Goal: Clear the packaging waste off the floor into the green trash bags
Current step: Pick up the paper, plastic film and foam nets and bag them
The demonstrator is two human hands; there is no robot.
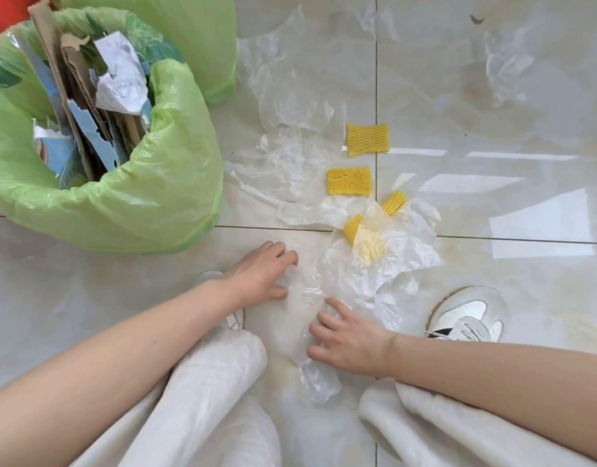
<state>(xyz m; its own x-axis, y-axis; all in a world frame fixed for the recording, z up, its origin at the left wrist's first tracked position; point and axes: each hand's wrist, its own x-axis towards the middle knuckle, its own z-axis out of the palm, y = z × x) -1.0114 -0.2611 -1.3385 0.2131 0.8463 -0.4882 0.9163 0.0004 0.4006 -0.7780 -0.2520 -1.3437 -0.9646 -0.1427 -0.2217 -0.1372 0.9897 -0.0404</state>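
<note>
Where the crumpled clear plastic sheet lies on the pale floor tiles, it sits between the two hands and runs on toward twelve o'clock; the left hand lies at nine o'clock of it, palm down, fingers loosely spread and reaching onto its edge, the fingertips looking to touch the film without curling round it; the right hand lies at six o'clock of the sheet's middle, palm down, fingers spread and pressing on a narrower tail of plastic that trails down toward the knees; neither hand plainly pinches anything. Under the sheet's upper part one yellow foam net shows half covered, and another yellow foam piece pokes out at one o'clock; two more foam nets lie bare further toward twelve o'clock, the farthest one just beside a tile joint. More clear plastic film spreads from there toward eleven o'clock, and a separate scrap of film lies well apart at two o'clock. At ten o'clock of the hands stands an open green trash bag holding torn cardboard and crumpled white paper; a second green bag stands just behind it. White trousers fill the near edge, and a white sneaker rests at three o'clock of the right hand.
</note>
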